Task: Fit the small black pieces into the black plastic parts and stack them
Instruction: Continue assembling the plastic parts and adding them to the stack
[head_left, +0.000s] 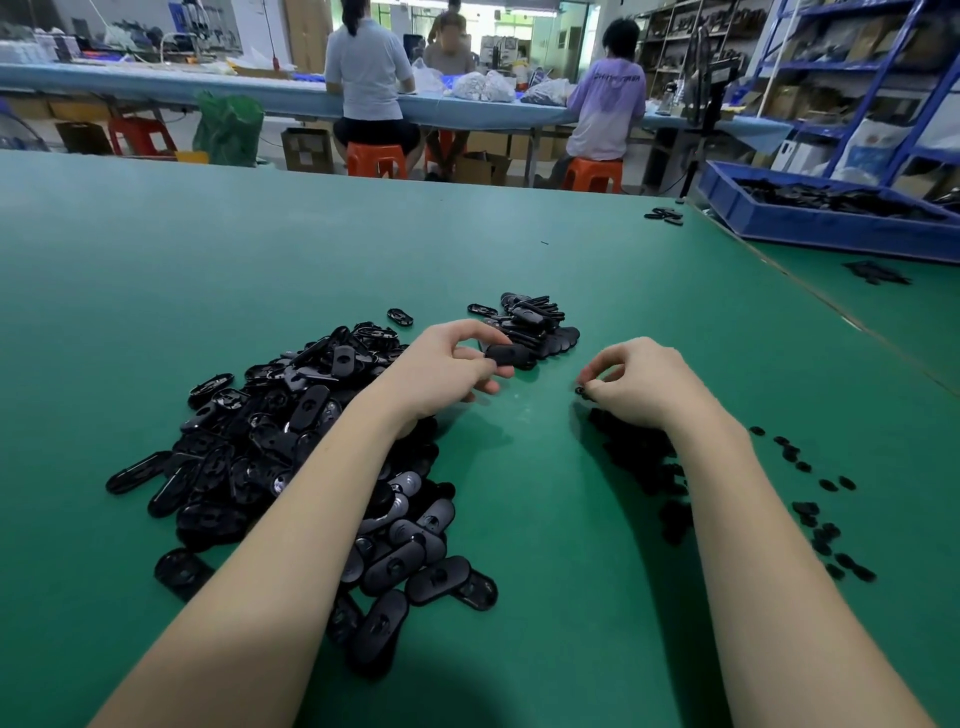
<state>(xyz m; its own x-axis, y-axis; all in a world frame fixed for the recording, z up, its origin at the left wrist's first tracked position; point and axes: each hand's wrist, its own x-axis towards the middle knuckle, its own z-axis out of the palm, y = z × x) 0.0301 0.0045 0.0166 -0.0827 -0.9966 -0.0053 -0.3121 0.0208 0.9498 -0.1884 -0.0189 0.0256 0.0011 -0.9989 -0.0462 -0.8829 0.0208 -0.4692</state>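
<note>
A big loose heap of black oval plastic parts (291, 457) lies on the green table (208, 249), partly under my left forearm. My left hand (441, 369) grips one black oval part (506, 354) just in front of a smaller pile of stacked parts (535, 325). My right hand (639, 382) pinches a small black piece (583, 391) at its fingertips. Below that hand lies a dark heap of small black pieces (644, 457), and more of them are scattered to the right (826, 519).
A blue bin (831, 221) holding black parts stands at the far right. A few stray parts (665, 214) lie near the table's far edge. Beyond it, people sit on orange stools (375, 158) at another bench, with blue shelving (878, 78) to the right.
</note>
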